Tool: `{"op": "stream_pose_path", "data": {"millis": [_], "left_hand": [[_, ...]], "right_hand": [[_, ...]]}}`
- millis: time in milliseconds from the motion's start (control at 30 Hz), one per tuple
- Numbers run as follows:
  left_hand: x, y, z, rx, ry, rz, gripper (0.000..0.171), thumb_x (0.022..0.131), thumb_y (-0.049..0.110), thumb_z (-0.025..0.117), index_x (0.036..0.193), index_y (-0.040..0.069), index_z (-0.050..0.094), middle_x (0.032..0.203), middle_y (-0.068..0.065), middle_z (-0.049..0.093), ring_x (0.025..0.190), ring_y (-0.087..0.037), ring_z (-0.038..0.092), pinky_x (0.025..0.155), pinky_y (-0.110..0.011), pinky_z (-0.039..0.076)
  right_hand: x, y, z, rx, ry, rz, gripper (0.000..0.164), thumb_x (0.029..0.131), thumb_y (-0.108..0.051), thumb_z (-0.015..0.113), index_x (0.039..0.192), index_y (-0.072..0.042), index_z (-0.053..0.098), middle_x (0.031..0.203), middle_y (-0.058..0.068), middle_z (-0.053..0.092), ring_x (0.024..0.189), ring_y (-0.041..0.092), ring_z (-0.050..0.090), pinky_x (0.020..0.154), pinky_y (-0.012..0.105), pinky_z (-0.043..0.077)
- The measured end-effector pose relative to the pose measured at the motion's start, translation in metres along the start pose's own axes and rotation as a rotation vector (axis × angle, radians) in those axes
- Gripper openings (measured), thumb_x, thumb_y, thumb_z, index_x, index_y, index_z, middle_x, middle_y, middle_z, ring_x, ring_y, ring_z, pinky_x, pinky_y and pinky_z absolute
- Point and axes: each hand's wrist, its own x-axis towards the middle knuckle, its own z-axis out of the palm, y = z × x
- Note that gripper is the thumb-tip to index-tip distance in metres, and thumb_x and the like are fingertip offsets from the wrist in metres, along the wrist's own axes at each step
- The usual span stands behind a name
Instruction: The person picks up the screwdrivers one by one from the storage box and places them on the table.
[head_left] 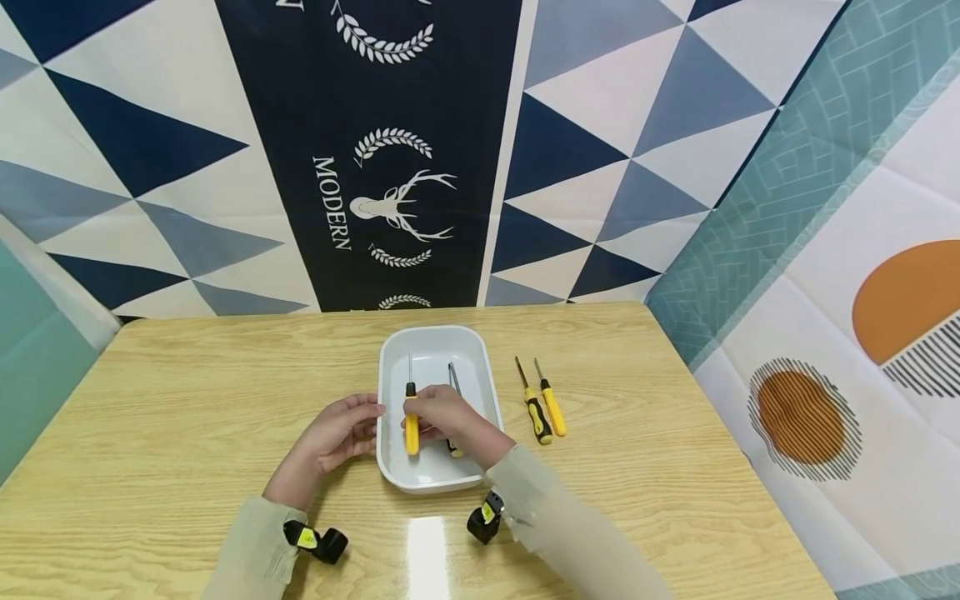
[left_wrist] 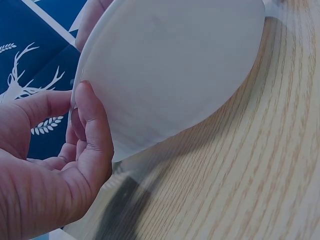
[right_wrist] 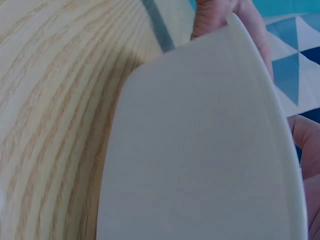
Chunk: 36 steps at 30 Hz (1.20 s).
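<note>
A white rectangular tray [head_left: 437, 475] stands on the wooden table. My left hand [head_left: 341, 435] grips its left side; in the left wrist view the fingers [left_wrist: 92, 117] curl against the wall at the rim. Over the inside of the tray, my right hand [head_left: 444, 414] pinches a screwdriver [head_left: 412, 435] by its yellow handle, the thin shaft aimed at the far end. Another screwdriver [head_left: 455, 451], black and yellow, lies in the tray, its middle hidden under the right hand. The right wrist view mostly shows the tray's outer wall [right_wrist: 200, 140], with the right hand only partly visible past the rim.
To the right of the tray, a black-and-yellow screwdriver [head_left: 538, 419] and a yellow-handled screwdriver [head_left: 553, 410] lie side by side on the table [head_left: 660, 467]. A patterned cloth wall [head_left: 577, 167] rises behind the table's far edge.
</note>
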Motion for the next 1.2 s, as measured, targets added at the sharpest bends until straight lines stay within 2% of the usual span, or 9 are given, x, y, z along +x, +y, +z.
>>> {"op": "stream_pose_path", "data": {"millis": [367,700,867,1200], "left_hand": [[0.000,-0.001,0.000,0.001,0.010,0.002,0.040,0.093,0.014,0.053,0.125,-0.003,0.038,0.085,0.002,0.061,0.074,-0.008,0.060,0.066,-0.021,0.055],[-0.001,-0.001,0.000,0.005,0.015,0.004,0.038,0.093,0.014,0.053,0.124,-0.004,0.039,0.082,0.002,0.061,0.073,-0.007,0.059,0.064,-0.020,0.055],[-0.001,-0.001,0.000,0.004,0.009,0.010,0.039,0.093,0.013,0.053,0.125,-0.005,0.039,0.083,0.002,0.061,0.074,-0.008,0.059,0.065,-0.020,0.055],[-0.002,0.001,0.001,0.007,-0.003,0.015,0.049,0.093,0.015,0.054,0.131,-0.009,0.033,0.088,0.001,0.061,0.076,-0.009,0.059,0.067,-0.021,0.055]], "right_hand": [[-0.002,0.001,-0.021,0.143,-0.100,0.000,0.031,0.087,-0.016,0.060,0.110,0.004,0.059,0.077,0.003,0.061,0.066,0.011,0.058,0.057,0.021,0.051],[-0.010,-0.003,-0.039,0.251,-0.161,0.006,0.040,0.088,-0.015,0.061,0.118,0.010,0.054,0.073,0.001,0.066,0.066,0.009,0.062,0.061,0.022,0.055],[-0.015,-0.005,-0.051,0.249,-0.191,-0.004,0.043,0.089,-0.016,0.060,0.122,0.010,0.052,0.075,0.000,0.067,0.067,0.009,0.064,0.062,0.021,0.056],[-0.025,-0.011,-0.076,0.250,-0.169,-0.022,0.043,0.091,-0.016,0.059,0.124,0.010,0.049,0.079,0.002,0.067,0.072,0.011,0.065,0.068,0.024,0.057]]}}
